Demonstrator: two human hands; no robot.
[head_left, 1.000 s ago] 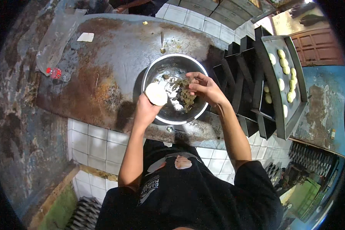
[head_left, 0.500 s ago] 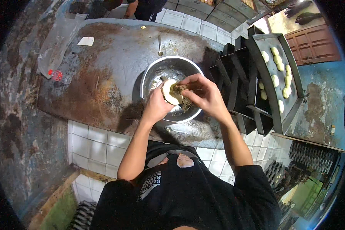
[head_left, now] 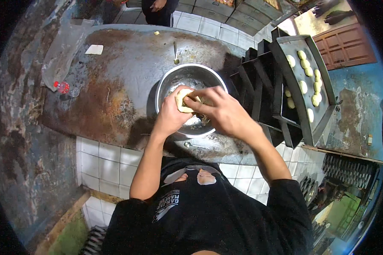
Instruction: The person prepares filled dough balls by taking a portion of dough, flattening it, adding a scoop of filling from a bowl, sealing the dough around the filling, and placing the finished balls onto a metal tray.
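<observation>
A pale yellow piece of dough (head_left: 181,94) with a dark filling in its hollow is cupped in my left hand (head_left: 169,117), whose fingers curl round it. My right hand (head_left: 225,111) reaches in from the right, fingers bent and closed, the fingertips pressed into the filling at the dough's opening. Its thumb is partly hidden behind the hand. Both hands are above a steel mixing bowl (head_left: 158,95) with loose brownish filling (head_left: 203,117) and bits stuck inside it.
Spoons lie behind (head_left: 175,53) and in front (head_left: 187,144) of the bowl. Stacked black trays stand at right, the top tray (head_left: 295,85) tilted with several dough pieces (head_left: 306,68). At far left are a red-capped bottle (head_left: 61,87) and plastic sheet (head_left: 64,55). Another person (head_left: 159,10) stands across the table.
The dough has gone from opened flat to cupped upward in my left hand. My right hand has turned and moved left, its fingertips now in the dough's hollow.
</observation>
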